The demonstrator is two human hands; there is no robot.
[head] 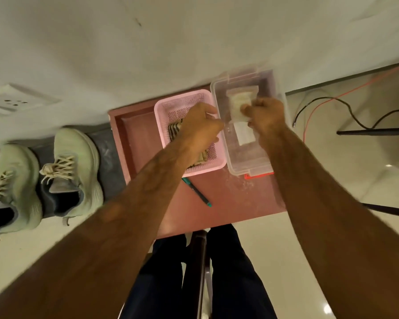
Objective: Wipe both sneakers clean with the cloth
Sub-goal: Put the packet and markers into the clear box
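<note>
Head view: where is the cloth now?
— The right hand [266, 112] pinches the white cloth [236, 104] with curled fingers, above the clear box [249, 162] on the pink worktop [228, 199].
— And the left hand [200, 125]?
— Its fingers are curled between the pink basket [171, 104] and the box, close to the lower edge of the cloth. Whether they hold something, I cannot tell; the picture is blurred there.
— The sneakers [76, 166]?
— Side by side on the floor, left of the worktop, no hand on them.
— How to do this step well?
— I think: lift the cloth fully free of the box, open it flat with both hands, then go to the nearer sneaker.
</note>
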